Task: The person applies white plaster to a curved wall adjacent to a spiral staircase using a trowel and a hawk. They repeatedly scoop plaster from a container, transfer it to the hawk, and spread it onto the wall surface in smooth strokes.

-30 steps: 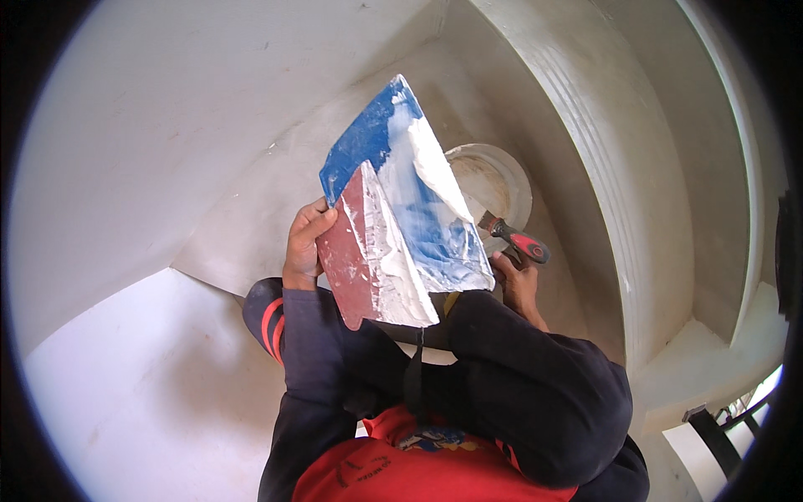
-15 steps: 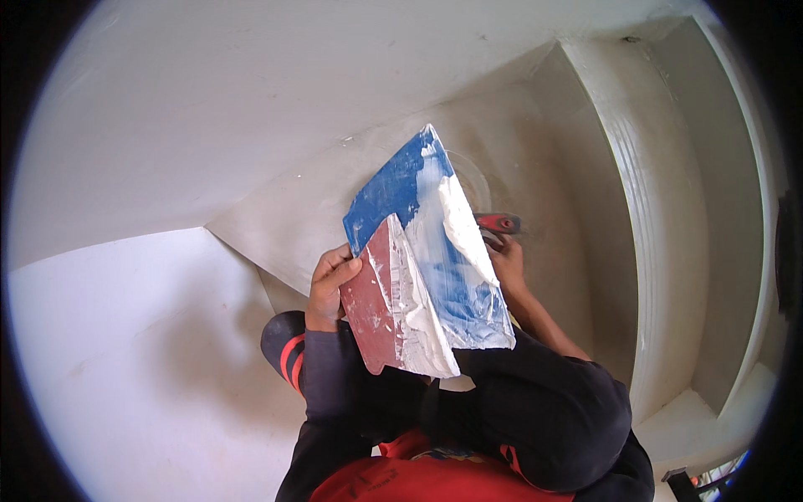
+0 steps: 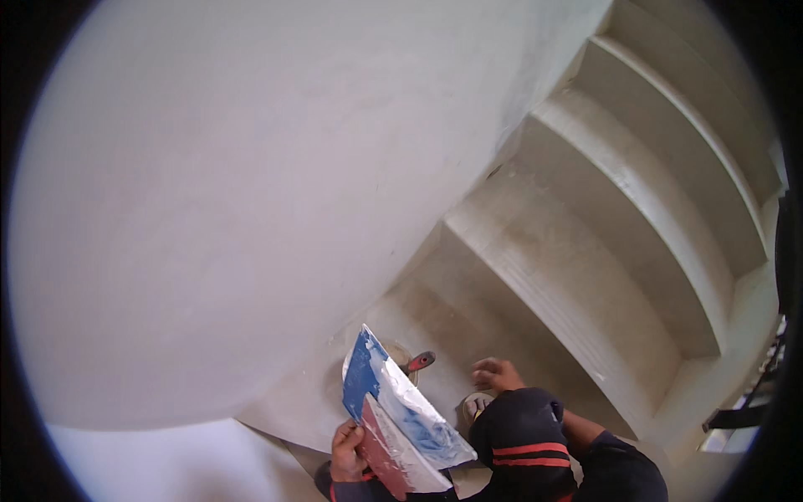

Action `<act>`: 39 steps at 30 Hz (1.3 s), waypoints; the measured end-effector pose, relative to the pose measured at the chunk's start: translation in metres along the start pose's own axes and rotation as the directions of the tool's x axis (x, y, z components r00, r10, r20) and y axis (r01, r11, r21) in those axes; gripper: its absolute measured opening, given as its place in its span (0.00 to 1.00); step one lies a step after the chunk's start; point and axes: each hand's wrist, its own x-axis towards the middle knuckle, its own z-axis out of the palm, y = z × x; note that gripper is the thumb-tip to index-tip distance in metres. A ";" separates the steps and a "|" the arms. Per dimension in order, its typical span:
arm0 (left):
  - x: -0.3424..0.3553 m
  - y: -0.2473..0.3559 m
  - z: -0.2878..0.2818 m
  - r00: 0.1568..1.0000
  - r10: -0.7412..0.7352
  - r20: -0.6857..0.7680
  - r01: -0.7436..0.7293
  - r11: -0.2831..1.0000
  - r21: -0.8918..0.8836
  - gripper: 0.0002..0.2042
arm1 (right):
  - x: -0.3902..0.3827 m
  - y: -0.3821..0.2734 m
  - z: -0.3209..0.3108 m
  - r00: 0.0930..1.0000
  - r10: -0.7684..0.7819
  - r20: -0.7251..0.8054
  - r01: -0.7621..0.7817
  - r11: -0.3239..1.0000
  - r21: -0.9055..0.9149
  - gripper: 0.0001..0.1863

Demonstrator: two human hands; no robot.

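The left hand [image 3: 347,452] is closed round the lower edge of two flat blades [image 3: 400,416] held together, a red one under a blue one, both smeared with white filler. They tilt up and away from the person, just left of the bucket [image 3: 400,356], whose rim peeks out behind the blue tip. The blades look thin, stiff and light, but the wet coat will make them slick, so a pinch at the clean bottom corner, as now, seems the safest hold. A red-handled tool [image 3: 419,361] rests on the bucket, pointing right. Right of the bucket, the right hand [image 3: 496,374] hangs over the step [image 3: 535,293] with fingers loosely spread and nothing in it. A dark knee with red stripes [image 3: 523,435] sits below that hand.
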 end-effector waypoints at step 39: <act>0.076 -0.076 -0.044 0.845 0.221 0.487 -0.118 0.965 -0.234 0.16 | -0.149 0.137 0.160 0.316 -0.608 -0.728 0.939 0.309 0.150 0.12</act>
